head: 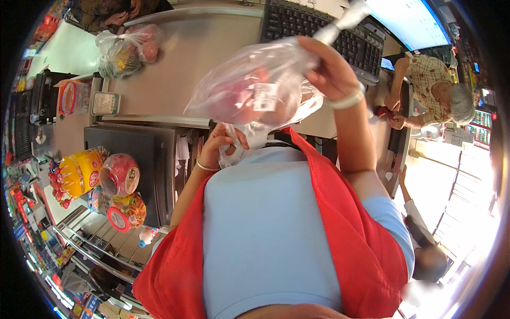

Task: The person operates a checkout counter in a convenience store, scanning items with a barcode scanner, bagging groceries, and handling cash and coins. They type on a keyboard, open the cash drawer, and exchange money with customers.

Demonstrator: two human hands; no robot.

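Observation:
My right hand grips the gathered upper part of a clear plastic produce bag, whose twisted neck points towards the monitor. Reddish round produce shows blurrily through the film, and a white printed label is stuck on the bag. Below it, my left hand has its fingers curled on loose clear plastic film close to my chest. Whether that film belongs to the same bag or to another one, I cannot tell.
Another tied produce bag lies on the counter, near a person's hands. A keyboard and monitor stand ahead right. Candy jars are at left. Another person stands at right.

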